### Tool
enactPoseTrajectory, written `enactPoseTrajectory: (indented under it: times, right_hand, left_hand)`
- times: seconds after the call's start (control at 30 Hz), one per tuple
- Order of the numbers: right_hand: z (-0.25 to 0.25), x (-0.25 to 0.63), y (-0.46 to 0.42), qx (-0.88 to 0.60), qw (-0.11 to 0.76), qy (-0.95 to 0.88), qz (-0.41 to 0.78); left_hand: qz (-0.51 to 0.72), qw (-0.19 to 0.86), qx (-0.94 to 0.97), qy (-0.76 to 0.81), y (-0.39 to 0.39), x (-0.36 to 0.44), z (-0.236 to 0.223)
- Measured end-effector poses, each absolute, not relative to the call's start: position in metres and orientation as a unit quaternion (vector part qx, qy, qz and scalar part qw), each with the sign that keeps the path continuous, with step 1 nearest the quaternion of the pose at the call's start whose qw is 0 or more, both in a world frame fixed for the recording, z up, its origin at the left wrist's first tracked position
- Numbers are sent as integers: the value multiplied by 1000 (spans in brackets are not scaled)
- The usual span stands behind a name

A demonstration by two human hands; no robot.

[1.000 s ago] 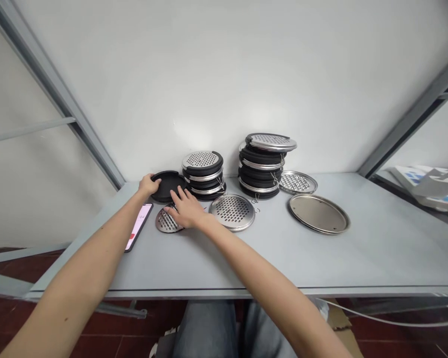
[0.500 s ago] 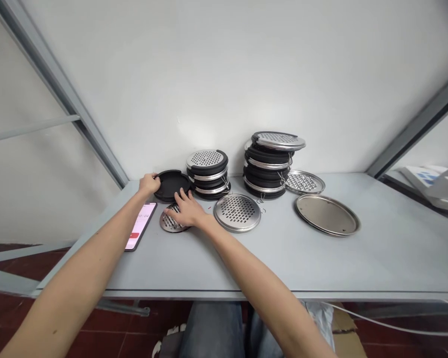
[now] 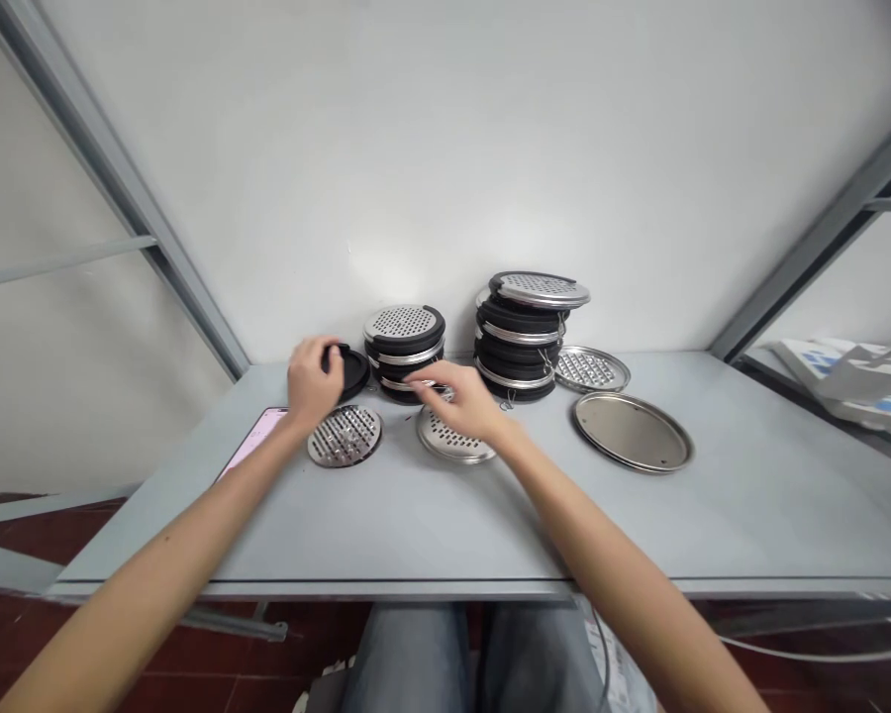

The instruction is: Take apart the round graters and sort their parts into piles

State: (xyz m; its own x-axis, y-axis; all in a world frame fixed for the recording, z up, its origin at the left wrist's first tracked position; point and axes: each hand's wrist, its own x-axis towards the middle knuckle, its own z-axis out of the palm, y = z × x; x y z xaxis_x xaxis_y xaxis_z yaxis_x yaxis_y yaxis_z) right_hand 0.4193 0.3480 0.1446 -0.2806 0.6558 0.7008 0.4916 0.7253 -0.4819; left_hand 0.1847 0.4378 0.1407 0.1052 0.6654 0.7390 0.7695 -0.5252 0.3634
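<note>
My left hand (image 3: 312, 381) grips the rim of a black round lid (image 3: 352, 368) and holds it tilted above the table. Just below it lies a small perforated steel disc (image 3: 344, 436). My right hand (image 3: 461, 401) hovers with fingers spread over a larger perforated steel disc (image 3: 449, 446), touching or nearly touching it. Behind the hands stand a short stack of black-and-steel round pieces (image 3: 405, 347) and a taller stack (image 3: 524, 337).
A plain steel round tray (image 3: 633, 433) and another perforated disc (image 3: 592, 368) lie to the right. A phone with a pink screen (image 3: 256, 441) lies at the left, partly behind my left arm. Grey table (image 3: 431, 525) against a white wall, metal frame bars at both sides.
My left hand has lifted the black lid off the table and tilted it. My right hand left the small perforated disc and moved right over the larger one.
</note>
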Motion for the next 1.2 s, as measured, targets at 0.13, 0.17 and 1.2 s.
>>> enactPoseTrajectory:
  times: [0.13, 0.17, 1.2]
  right_hand:
    - [120, 490, 336, -476, 467, -742, 70]
    - [112, 501, 334, -491, 449, -742, 75]
    - [87, 506, 321, -468, 336, -782, 237]
  left_hand:
    - [-389, -62, -884, -251, 373, 239, 130]
    - [-340, -69, -910, -225, 363, 251, 125]
    - [-328, -163, -882, -297, 352, 260, 94]
